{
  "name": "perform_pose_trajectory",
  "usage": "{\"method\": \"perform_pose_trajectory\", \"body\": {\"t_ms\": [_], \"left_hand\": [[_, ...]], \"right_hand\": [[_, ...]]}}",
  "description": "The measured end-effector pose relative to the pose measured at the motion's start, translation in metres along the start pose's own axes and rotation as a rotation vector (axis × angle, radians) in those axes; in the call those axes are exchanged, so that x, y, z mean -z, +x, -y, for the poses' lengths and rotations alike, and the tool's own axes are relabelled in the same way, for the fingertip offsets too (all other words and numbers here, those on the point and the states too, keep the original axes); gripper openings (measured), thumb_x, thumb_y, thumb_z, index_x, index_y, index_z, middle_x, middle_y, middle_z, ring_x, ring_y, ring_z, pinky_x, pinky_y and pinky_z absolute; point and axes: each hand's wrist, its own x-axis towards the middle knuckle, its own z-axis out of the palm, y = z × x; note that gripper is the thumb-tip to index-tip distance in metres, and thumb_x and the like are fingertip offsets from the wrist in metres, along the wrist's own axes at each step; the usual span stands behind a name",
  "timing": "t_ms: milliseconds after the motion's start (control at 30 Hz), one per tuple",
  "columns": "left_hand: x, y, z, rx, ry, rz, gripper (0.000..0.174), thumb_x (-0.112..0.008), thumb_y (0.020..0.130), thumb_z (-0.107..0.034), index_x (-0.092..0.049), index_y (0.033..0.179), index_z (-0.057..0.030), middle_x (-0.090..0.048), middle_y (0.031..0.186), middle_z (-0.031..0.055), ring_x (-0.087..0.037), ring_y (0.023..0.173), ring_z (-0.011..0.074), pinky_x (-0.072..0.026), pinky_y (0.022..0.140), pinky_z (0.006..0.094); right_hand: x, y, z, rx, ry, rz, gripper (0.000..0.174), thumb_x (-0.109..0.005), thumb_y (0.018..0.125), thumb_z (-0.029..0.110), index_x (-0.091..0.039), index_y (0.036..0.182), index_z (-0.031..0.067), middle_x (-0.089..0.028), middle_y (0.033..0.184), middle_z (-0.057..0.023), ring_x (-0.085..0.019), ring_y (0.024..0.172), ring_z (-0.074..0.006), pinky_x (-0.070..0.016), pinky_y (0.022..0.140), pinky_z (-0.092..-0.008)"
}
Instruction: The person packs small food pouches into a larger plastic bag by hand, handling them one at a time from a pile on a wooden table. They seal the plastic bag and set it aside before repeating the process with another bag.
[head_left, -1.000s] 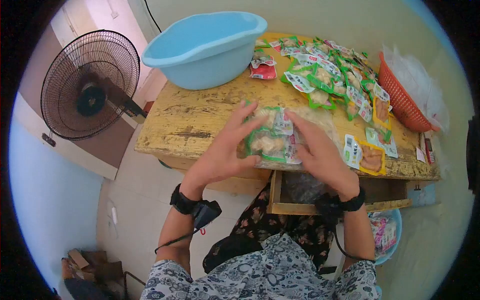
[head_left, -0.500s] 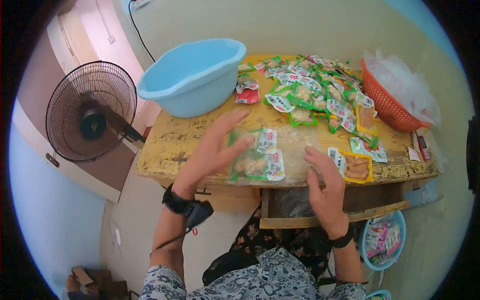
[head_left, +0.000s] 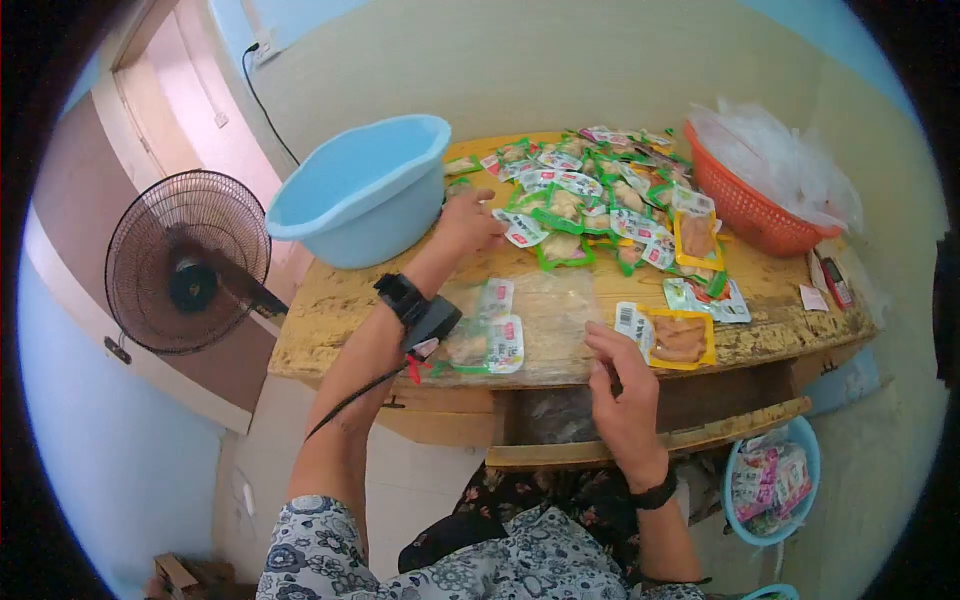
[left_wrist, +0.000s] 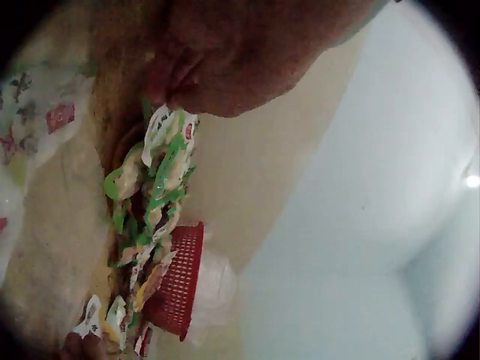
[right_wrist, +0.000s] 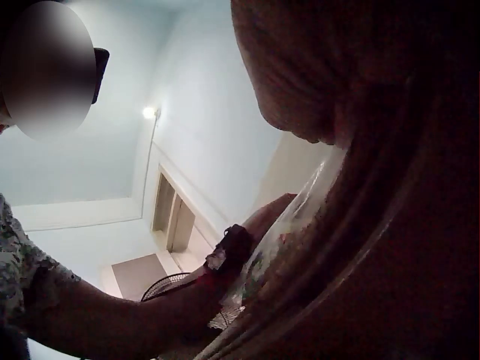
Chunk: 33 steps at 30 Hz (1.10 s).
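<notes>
On the wooden table lies a clear plastic bag (head_left: 560,305) with two green-and-white food packets (head_left: 505,345) in its left part. My left hand (head_left: 466,228) reaches past the bag, beside the blue basin (head_left: 370,220), and covers the small packets there. Its fingers bend downward; what they hold is hidden, so I cannot tell. My right hand (head_left: 625,405) rests at the bag's right front edge, fingers loosely bent, thumb apart from them. In the right wrist view, the plastic film (right_wrist: 319,184) runs up close to that hand's fingertips.
A heap of food packets (head_left: 565,205) covers the table's back. Right of it stands a red basket (head_left: 745,205) with clear bags. A yellow-edged packet (head_left: 680,340) lies near the front, above an open drawer (head_left: 640,440). A fan (head_left: 190,280) stands left; a blue bucket (head_left: 815,480) holds packets below.
My left hand has left the packets in the bag and moved up and away, to the small packets beside the basin. My right hand has shifted from over the packets to the bag's right edge.
</notes>
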Motion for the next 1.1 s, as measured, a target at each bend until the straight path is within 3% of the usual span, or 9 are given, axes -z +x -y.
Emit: {"method": "perform_pose_trajectory", "body": {"t_ms": [133,233,433,533,733,833,933,1033,1100], "left_hand": [[0.006,-0.019,0.002,-0.167,-0.087,0.035,0.055,-0.067,0.086,0.002,-0.054,0.139,-0.0005,-0.068,0.118,0.0115,-0.066,0.103,0.0172,-0.0549,0.083,0.031],[0.015,-0.039,-0.002,-0.242,-0.333,0.096,0.054,-0.064,0.085,0.005,-0.054,0.137,0.0035,-0.068,0.11,0.0065,-0.066,0.096,0.0132,-0.0533,0.085,0.0275],[0.029,-0.062,-0.002,-0.15,-0.332,0.131,0.049,-0.062,0.084,0.008,-0.057,0.133,0.0013,-0.066,0.121,0.0078,-0.065,0.096,0.0113,-0.0534,0.083,0.0275],[0.029,-0.059,0.005,-0.145,-0.322,0.131,0.049,-0.061,0.084,0.008,-0.057,0.132,0.0013,-0.066,0.117,0.0068,-0.066,0.093,0.0104,-0.0536,0.08,0.0262],[0.031,-0.046,0.008,0.086,-0.233,0.182,0.049,-0.063,0.087,0.007,-0.058,0.135,-0.0014,-0.068,0.11,0.0072,-0.069,0.087,0.0167,-0.0595,0.072,0.0296],[0.023,-0.026,0.008,0.036,-0.173,0.012,0.05,-0.064,0.087,0.007,-0.057,0.136,-0.0001,-0.069,0.108,0.0077,-0.07,0.089,0.0184,-0.0597,0.067,0.0282],[0.016,-0.007,0.007,0.061,-0.261,-0.102,0.052,-0.068,0.086,0.0,-0.057,0.137,-0.0001,-0.068,0.116,0.0148,-0.071,0.091,0.0262,-0.0608,0.074,0.0358],[0.013,0.009,0.012,-0.403,0.639,-0.194,0.054,-0.073,0.08,-0.008,-0.061,0.131,0.0031,-0.061,0.127,0.0222,-0.062,0.114,0.0384,-0.0551,0.092,0.0471],[-0.007,-0.001,0.0,-0.526,0.809,-0.357,0.057,-0.076,0.078,-0.017,-0.062,0.13,0.0008,-0.059,0.131,0.0229,-0.055,0.122,0.0417,-0.0493,0.099,0.0496]], "right_hand": [[0.003,0.0,-0.002,-0.011,0.008,-0.016,0.03,-0.059,0.087,-0.008,-0.064,0.116,0.0002,-0.067,0.125,-0.0186,-0.064,0.118,-0.0345,-0.0501,0.102,-0.0414],[0.002,0.0,0.0,0.012,-0.026,-0.012,0.03,-0.059,0.087,-0.008,-0.064,0.116,0.0008,-0.067,0.125,-0.0176,-0.064,0.118,-0.0345,-0.0503,0.102,-0.042],[-0.002,0.001,-0.001,0.063,-0.105,0.005,0.031,-0.06,0.085,-0.008,-0.066,0.113,0.0019,-0.068,0.123,-0.0158,-0.064,0.115,-0.0353,-0.0512,0.1,-0.0434],[-0.001,0.001,0.0,0.065,-0.103,0.005,0.03,-0.061,0.084,-0.008,-0.066,0.111,0.0019,-0.068,0.123,-0.0157,-0.064,0.115,-0.0351,-0.0515,0.099,-0.043],[-0.001,0.0,0.001,0.059,-0.109,0.011,0.028,-0.06,0.084,-0.009,-0.067,0.109,0.0012,-0.068,0.123,-0.0155,-0.064,0.114,-0.0347,-0.0517,0.099,-0.0429],[-0.001,0.0,-0.001,0.066,-0.12,0.018,0.03,-0.06,0.082,-0.01,-0.067,0.109,0.001,-0.068,0.123,-0.0156,-0.064,0.115,-0.0345,-0.0519,0.099,-0.0431],[-0.001,-0.002,-0.003,0.053,-0.104,0.018,0.031,-0.061,0.08,-0.01,-0.067,0.109,0.0011,-0.068,0.123,-0.0155,-0.064,0.115,-0.0346,-0.052,0.099,-0.0434],[0.0,-0.003,-0.003,0.045,-0.087,0.016,0.033,-0.061,0.079,-0.01,-0.067,0.108,0.0012,-0.068,0.123,-0.0154,-0.064,0.115,-0.0349,-0.0521,0.099,-0.0431],[0.0,-0.004,-0.002,0.044,-0.081,0.008,0.032,-0.062,0.078,-0.01,-0.067,0.108,0.0013,-0.068,0.123,-0.0154,-0.064,0.114,-0.0352,-0.0525,0.098,-0.0428]]}}
